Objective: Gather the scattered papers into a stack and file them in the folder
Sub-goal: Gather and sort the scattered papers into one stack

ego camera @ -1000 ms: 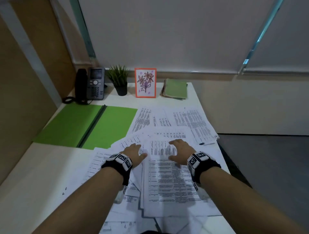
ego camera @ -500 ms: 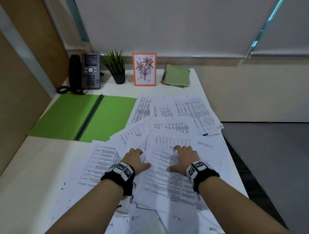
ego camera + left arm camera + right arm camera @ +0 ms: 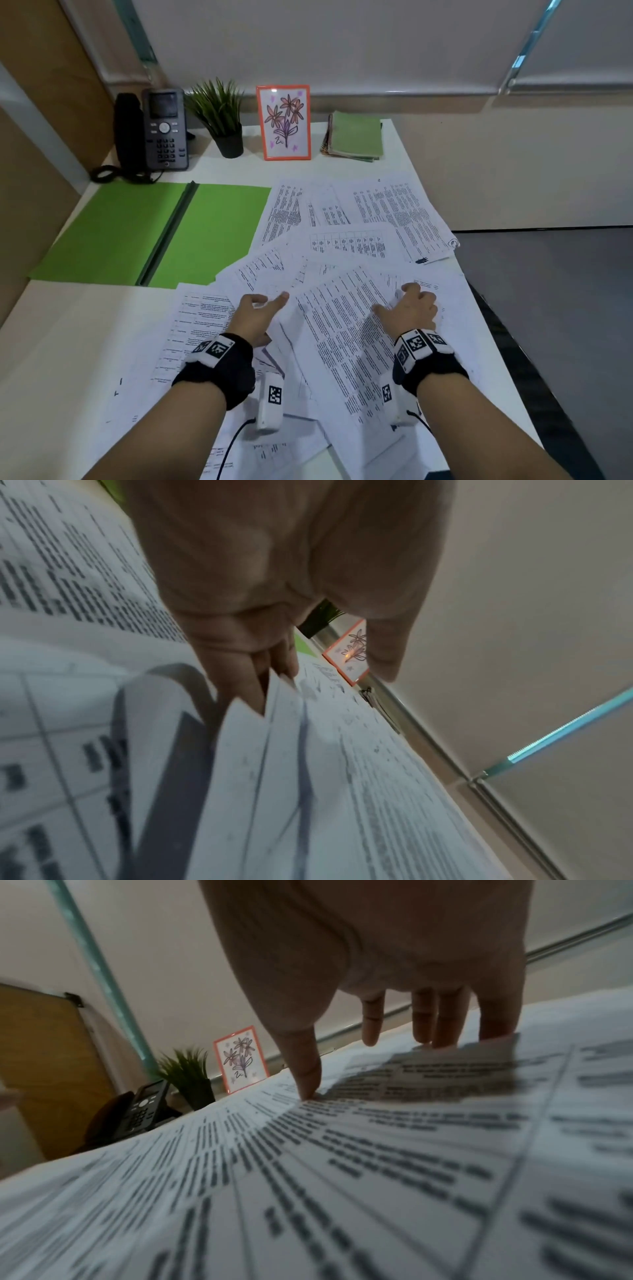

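Note:
Printed papers [image 3: 342, 240] lie scattered and overlapping across the right half of the white table. An open green folder [image 3: 137, 233] lies flat at the left rear, its right corner under some sheets. My left hand [image 3: 269, 303] is turned on its side at the pile's left. Its fingers [image 3: 240, 669] are straight and pushed in among the sheet edges, with the thumb raised clear. My right hand [image 3: 407, 301] holds the far edge of the top sheet [image 3: 342, 329]. The thumb [image 3: 306, 1085] presses on the print and the fingers [image 3: 424, 1020] hook behind the lifted edge.
Along the back stand a desk phone [image 3: 164, 130], a small potted plant [image 3: 222, 120], an orange-framed flower picture [image 3: 284, 123] and a pile of green notebooks [image 3: 356, 140]. A wooden partition bounds the left. The table's right edge [image 3: 500, 329] drops to dark floor; bare tabletop [image 3: 68, 342] shows at front left.
Both hands lay flat on the papers before. The left has turned onto its side with fingers among the sheets, the right has caught the top sheet's far edge, and that sheet has swung askew.

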The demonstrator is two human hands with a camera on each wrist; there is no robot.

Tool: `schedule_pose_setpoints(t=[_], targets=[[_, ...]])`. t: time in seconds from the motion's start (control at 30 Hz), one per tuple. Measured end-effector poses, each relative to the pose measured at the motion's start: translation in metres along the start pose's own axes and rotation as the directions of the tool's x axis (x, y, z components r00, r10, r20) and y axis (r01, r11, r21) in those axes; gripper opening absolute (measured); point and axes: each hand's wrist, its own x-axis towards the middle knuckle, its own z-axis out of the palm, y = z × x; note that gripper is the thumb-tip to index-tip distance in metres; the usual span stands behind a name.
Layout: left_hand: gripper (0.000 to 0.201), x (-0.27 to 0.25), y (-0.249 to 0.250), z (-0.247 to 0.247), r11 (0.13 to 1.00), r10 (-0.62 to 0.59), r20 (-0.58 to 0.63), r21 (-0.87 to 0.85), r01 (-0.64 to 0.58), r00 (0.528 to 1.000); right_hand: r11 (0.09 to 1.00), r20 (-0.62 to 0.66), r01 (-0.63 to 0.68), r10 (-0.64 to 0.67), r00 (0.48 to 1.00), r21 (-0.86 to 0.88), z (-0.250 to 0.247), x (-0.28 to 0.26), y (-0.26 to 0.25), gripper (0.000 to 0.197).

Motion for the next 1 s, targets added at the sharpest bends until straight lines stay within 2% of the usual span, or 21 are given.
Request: schedule_pose_setpoints(t=[0.07,0.13,0.2,0.27,0.33,0.37,0.43,0.5,0.57,0.6,0.7,0.73,0.8,0.87,0.93,1.0], targets=[[0.057,0.0,-0.004,0.005,0.998,0.026,0.083,0.052,-0.031,0.996,0.999,0.024,-0.026,0.027,0.999,-0.045,0.001,0.002,0.0,0.077],[0.04,-0.003,-0.004,0.012,0.978,0.152,0.11,0.127,-0.165,0.982,0.999,0.008,0.003,-0.002,1.0,-0.035,0.006,0.002,0.0,0.084],[0.025,-0.009,0.002,0.016,0.949,0.282,0.074,0.125,-0.29,0.956,0.998,-0.011,0.016,-0.015,1.0,0.055,0.009,0.004,0.0,0.09],[0.022,-0.011,0.015,0.011,0.927,0.366,0.059,0.061,-0.369,0.929,0.982,-0.01,0.028,-0.026,1.0,0.185,0.007,0.009,0.002,0.097],[0.021,-0.012,0.031,-0.001,0.905,0.424,0.081,0.009,-0.426,0.902,0.938,0.027,0.077,-0.091,0.995,0.337,0.0,0.013,0.003,0.1],[0.02,-0.012,0.041,-0.008,0.889,0.456,0.102,-0.015,-0.457,0.884,0.9,0.06,0.109,-0.148,0.987,0.422,-0.006,0.013,0.002,0.097],[0.025,-0.014,0.063,-0.018,0.838,0.545,0.115,-0.087,-0.538,0.831,0.801,0.116,0.165,-0.279,0.953,0.575,-0.022,0.009,-0.006,0.072],[0.031,-0.016,0.086,-0.025,0.762,0.64,0.039,-0.161,-0.628,0.767,0.691,0.1,0.203,-0.371,0.923,0.693,-0.037,0.006,-0.021,0.038],[0.034,-0.016,0.104,-0.032,0.69,0.687,-0.073,-0.246,-0.68,0.723,0.583,0.022,0.238,-0.403,0.915,0.777,-0.05,0.007,-0.037,0.017],[0.037,-0.015,0.111,-0.037,0.668,0.688,-0.098,-0.303,-0.68,0.719,0.526,-0.023,0.256,-0.409,0.912,0.811,-0.055,0.008,-0.044,0.014],[0.062,-0.008,0.117,-0.048,0.694,0.62,-0.051,-0.429,-0.578,0.783,0.376,-0.145,0.316,-0.418,0.897,0.871,-0.07,0.003,-0.065,0.017],[0.063,-0.008,0.115,-0.049,0.72,0.612,-0.025,-0.395,-0.57,0.79,0.332,-0.176,0.331,-0.418,0.891,0.883,-0.073,0.0,-0.072,0.018],[0.044,-0.008,0.111,-0.046,0.737,0.628,-0.023,-0.302,-0.604,0.778,0.252,-0.231,0.356,-0.415,0.88,0.9,-0.078,-0.007,-0.084,0.021],[0.023,-0.012,0.109,-0.04,0.688,0.664,-0.1,-0.306,-0.658,0.741,0.194,-0.289,0.391,-0.407,0.866,0.9,-0.079,-0.016,-0.093,0.023],[0.019,-0.017,0.108,-0.037,0.578,0.716,-0.196,-0.373,-0.726,0.67,0.135,-0.354,0.437,-0.402,0.844,0.889,-0.078,-0.027,-0.101,0.025],[0.019,-0.025,0.108,-0.035,0.455,0.758,-0.272,-0.431,-0.779,0.593,0.051,-0.436,0.498,-0.415,0.799,0.866,-0.079,-0.038,-0.106,0.025]])
